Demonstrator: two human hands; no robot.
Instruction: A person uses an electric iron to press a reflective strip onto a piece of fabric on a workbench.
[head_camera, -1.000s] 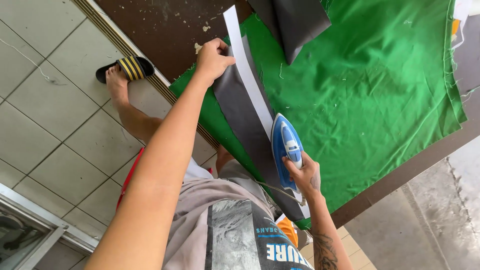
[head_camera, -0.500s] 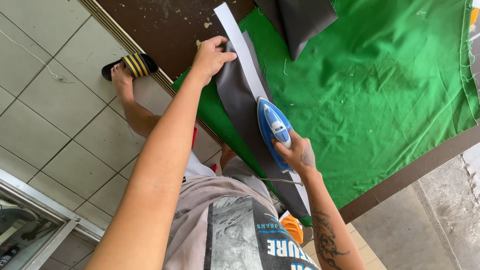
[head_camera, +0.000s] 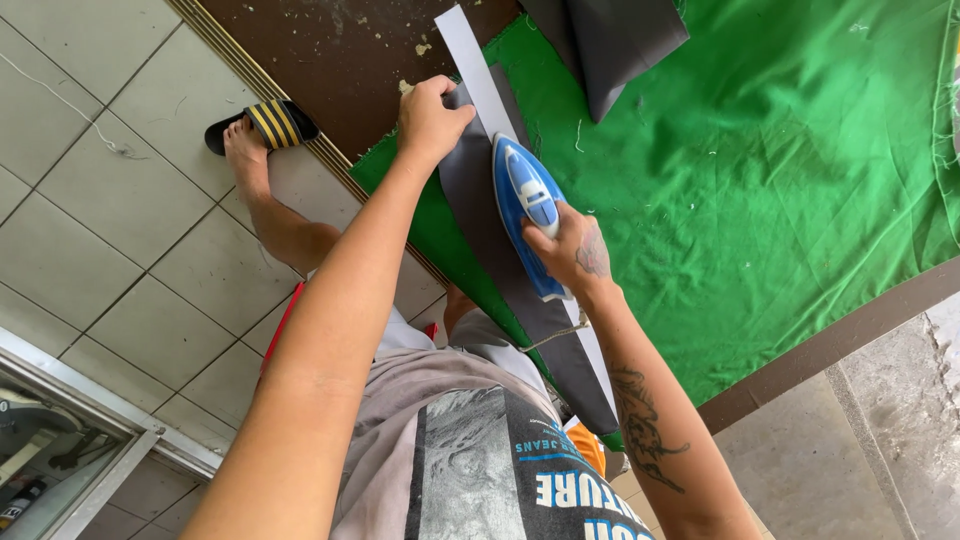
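A long grey fabric strip (head_camera: 478, 205) with a lighter band along one edge lies on a green cloth (head_camera: 760, 190) that covers a brown table (head_camera: 330, 50). My left hand (head_camera: 432, 118) presses down on the far end of the strip, fingers curled over it. My right hand (head_camera: 570, 250) grips the handle of a blue and white iron (head_camera: 525, 205), which rests flat on the strip just behind my left hand. The iron's cord (head_camera: 555, 335) trails toward my body.
A folded dark grey piece of fabric (head_camera: 610, 45) lies on the green cloth beyond the strip. My foot in a striped sandal (head_camera: 262, 125) rests on the tiled floor (head_camera: 110, 230) to the left. A concrete floor (head_camera: 850, 450) lies at lower right.
The iron has slid along the strip toward my left hand, my right hand moving with it. My left hand has kept its hold on the strip's far end.
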